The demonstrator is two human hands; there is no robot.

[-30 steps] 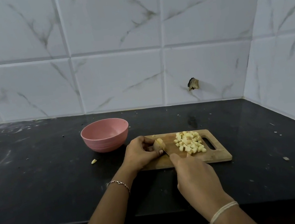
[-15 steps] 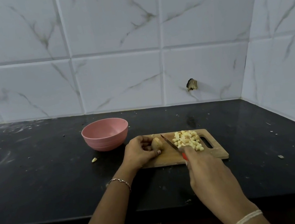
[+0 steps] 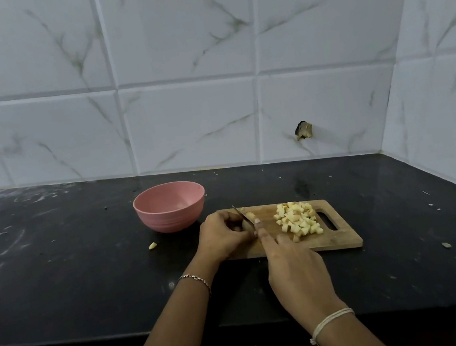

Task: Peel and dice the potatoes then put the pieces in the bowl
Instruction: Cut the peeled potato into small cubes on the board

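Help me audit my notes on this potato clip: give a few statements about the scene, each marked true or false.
1. The pile of diced potato is in the pink bowl. False: the diced potato lies heaped on the cutting board.
2. The left hand holds a potato piece on the board. True.
3. The right hand grips the knife, blade at that piece. True.
4. The bowl stands on the cutting board. False: it stands on the black counter, left of the board.
5. A stray potato bit lies on the counter near the bowl. True.
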